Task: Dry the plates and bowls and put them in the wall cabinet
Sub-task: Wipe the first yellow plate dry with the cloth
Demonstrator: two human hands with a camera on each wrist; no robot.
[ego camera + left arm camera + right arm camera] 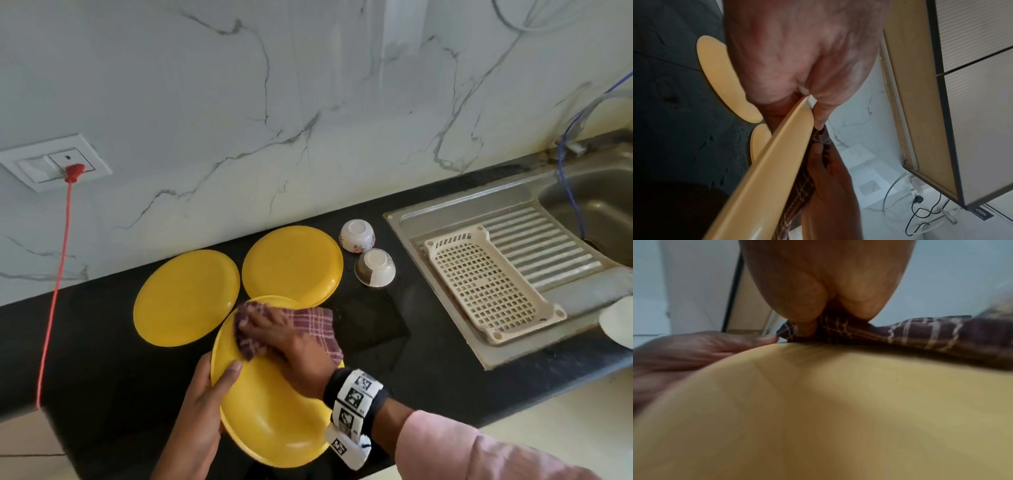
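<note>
My left hand (pixel 219 380) grips the left rim of a yellow plate (pixel 274 411), thumb on its inner face, holding it tilted above the black counter (pixel 428 359). My right hand (pixel 270 339) presses a maroon checked cloth (pixel 311 325) against the plate's upper part, the cloth bunched round the fingers. The left wrist view shows the plate's rim (pixel 777 162) edge-on, with the cloth (pixel 807 186) behind it. In the right wrist view the thumb digs into the cloth (pixel 920 334) on the plate (pixel 838 402). Two more yellow plates (pixel 186 296) (pixel 291 263) lie face down on the counter. Two small bowls (pixel 357 235) (pixel 375 267) stand upside down beside them.
A steel sink (pixel 548 192) with a ribbed drainboard lies at the right, and a beige plastic basket (pixel 486 281) sits on the drainboard. A red cord (pixel 56 287) hangs from a wall socket at the left. The wall cabinet's underside (pixel 920 97) shows overhead.
</note>
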